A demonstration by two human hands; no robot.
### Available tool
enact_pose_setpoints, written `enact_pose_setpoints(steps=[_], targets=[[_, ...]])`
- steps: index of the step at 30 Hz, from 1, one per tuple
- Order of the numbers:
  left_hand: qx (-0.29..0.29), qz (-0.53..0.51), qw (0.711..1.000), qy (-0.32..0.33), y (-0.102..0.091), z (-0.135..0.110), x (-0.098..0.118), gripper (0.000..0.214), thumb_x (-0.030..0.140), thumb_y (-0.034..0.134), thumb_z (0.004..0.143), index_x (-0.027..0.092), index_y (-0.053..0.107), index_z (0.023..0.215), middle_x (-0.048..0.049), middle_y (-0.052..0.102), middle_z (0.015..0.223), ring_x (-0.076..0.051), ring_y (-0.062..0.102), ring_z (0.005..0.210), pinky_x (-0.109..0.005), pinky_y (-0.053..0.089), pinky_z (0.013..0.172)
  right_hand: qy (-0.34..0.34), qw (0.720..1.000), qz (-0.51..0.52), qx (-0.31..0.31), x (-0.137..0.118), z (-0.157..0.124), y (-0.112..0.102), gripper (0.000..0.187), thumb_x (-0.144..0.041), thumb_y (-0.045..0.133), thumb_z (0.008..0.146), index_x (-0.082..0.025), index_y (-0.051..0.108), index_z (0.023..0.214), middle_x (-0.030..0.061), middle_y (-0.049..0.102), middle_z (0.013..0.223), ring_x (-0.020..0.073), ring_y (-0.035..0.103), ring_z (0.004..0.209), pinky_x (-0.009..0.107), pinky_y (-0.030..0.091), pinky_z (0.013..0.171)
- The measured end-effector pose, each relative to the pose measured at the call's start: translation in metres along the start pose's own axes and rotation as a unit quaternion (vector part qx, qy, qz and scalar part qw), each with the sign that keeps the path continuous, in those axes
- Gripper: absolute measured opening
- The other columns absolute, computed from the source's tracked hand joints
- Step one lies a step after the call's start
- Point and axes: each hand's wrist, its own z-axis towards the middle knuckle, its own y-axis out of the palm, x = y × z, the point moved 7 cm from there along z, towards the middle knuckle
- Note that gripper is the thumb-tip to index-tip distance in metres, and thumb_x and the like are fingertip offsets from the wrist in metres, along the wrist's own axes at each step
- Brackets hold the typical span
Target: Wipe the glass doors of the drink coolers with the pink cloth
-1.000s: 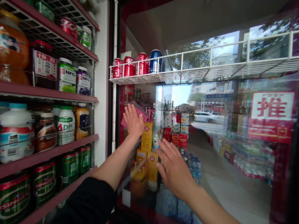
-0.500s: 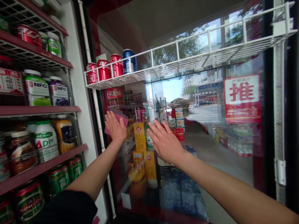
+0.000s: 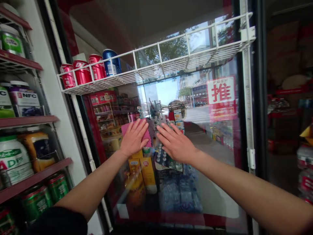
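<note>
My left hand lies flat with its fingers stretched out, pressing a pink cloth against the glass door. Part of the cloth is hidden under the palm and fingers. Just to its right, my right hand rests against or very near the glass, fingers extended and nothing visible in it. A narrow gap separates the fingertips of the two hands. Above them, a white wire rack runs across the inside of the door.
Red cans and a blue can stand at the rack's left end. Fridge shelves with bottles and cans are on the left. A red and white push sign shows on the door. Bottled drinks stand at the far right.
My left hand has slid the pink cloth rightward across the glass, closer to my right hand. The camera view has turned right, showing more beyond the door's right edge.
</note>
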Motion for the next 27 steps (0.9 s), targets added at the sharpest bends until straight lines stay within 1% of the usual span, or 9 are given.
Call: enact_pose_setpoints(steps=[3,5,7,10,14,18,20,23,27], targets=[[0.098,-0.033,0.986,-0.13,-0.011,0.007,-0.021,0.09,0.051,0.056,0.102,0.015,0.021,0.177,-0.0206,0.023,0.184,-0.036,0.014,0.174,-0.061,0.01,0.142,0.011,1.0,-0.024,-0.016,0.02,-0.02,-0.014,0.059,-0.031,0.061,0.106,-0.01,0.054,0.16,0.0182,0.04,0.178,0.0367,0.033,0.169,0.063,0.03,0.139],[0.169,-0.059,0.956,-0.233,-0.018,0.011,-0.033,0.094,0.052,0.052,0.103,0.009,0.012,0.177,-0.0247,0.012,0.186,-0.038,0.007,0.175,-0.064,0.008,0.141,0.025,0.999,-0.029,-0.022,0.036,-0.031,-0.022,0.061,-0.031,0.063,0.105,-0.012,0.053,0.162,0.0178,0.039,0.179,0.0353,0.031,0.17,0.062,0.027,0.141],[0.206,-0.08,0.934,-0.28,-0.021,0.019,-0.032,0.093,0.05,0.05,0.104,0.006,0.01,0.176,-0.026,0.008,0.186,-0.039,0.003,0.175,-0.065,0.005,0.14,0.042,0.998,-0.032,-0.026,0.05,-0.04,-0.027,0.064,-0.031,0.065,0.104,-0.013,0.05,0.164,0.0177,0.037,0.18,0.0345,0.028,0.171,0.062,0.024,0.142],[0.197,-0.089,0.946,-0.243,-0.021,0.044,-0.006,0.092,0.047,0.051,0.104,0.007,0.012,0.176,-0.0243,0.009,0.186,-0.04,0.002,0.175,-0.066,0.003,0.14,0.069,0.997,-0.041,-0.021,0.064,-0.048,-0.031,0.068,-0.032,0.065,0.104,-0.012,0.047,0.166,0.0178,0.033,0.181,0.0352,0.024,0.173,0.063,0.023,0.142],[0.147,-0.069,0.976,-0.145,-0.015,0.074,0.046,0.094,0.046,0.058,0.102,0.011,0.014,0.177,-0.0215,0.015,0.186,-0.039,0.008,0.175,-0.064,0.005,0.141,0.088,0.995,-0.04,0.001,0.066,-0.054,-0.035,0.069,-0.033,0.064,0.105,-0.01,0.044,0.167,0.0189,0.031,0.182,0.0354,0.022,0.173,0.063,0.022,0.142],[0.051,-0.041,0.997,0.035,0.0,0.085,0.097,0.092,0.046,0.061,0.102,0.016,0.017,0.177,-0.016,0.024,0.185,-0.033,0.015,0.174,-0.057,0.009,0.143,0.079,0.996,-0.03,0.006,0.057,-0.06,-0.038,0.068,-0.031,0.065,0.104,-0.009,0.046,0.165,0.0196,0.034,0.181,0.0364,0.024,0.172,0.064,0.023,0.141],[0.022,-0.033,0.996,0.084,0.004,0.083,0.107,0.089,0.047,0.06,0.103,0.018,0.02,0.177,-0.0145,0.029,0.183,-0.031,0.019,0.173,-0.055,0.01,0.143,0.076,0.997,-0.024,0.002,0.055,-0.065,-0.04,0.067,-0.029,0.066,0.103,-0.01,0.047,0.165,0.0202,0.036,0.18,0.0367,0.026,0.172,0.065,0.024,0.141],[0.069,-0.045,0.997,0.0,-0.002,0.085,0.095,0.09,0.05,0.059,0.103,0.017,0.019,0.177,-0.0166,0.027,0.184,-0.034,0.019,0.173,-0.058,0.009,0.143,0.082,0.996,-0.024,-0.003,0.057,-0.075,-0.047,0.067,-0.03,0.065,0.103,-0.01,0.048,0.165,0.0201,0.035,0.18,0.0361,0.025,0.172,0.065,0.024,0.141],[0.171,-0.092,0.97,-0.148,-0.014,0.101,0.081,0.094,0.051,0.057,0.103,0.014,0.014,0.177,-0.0187,0.017,0.186,-0.039,0.011,0.174,-0.065,0.005,0.141,0.096,0.995,-0.039,-0.005,0.063,-0.088,-0.055,0.064,-0.032,0.061,0.106,-0.009,0.048,0.164,0.0188,0.033,0.181,0.0367,0.024,0.172,0.064,0.025,0.141]])
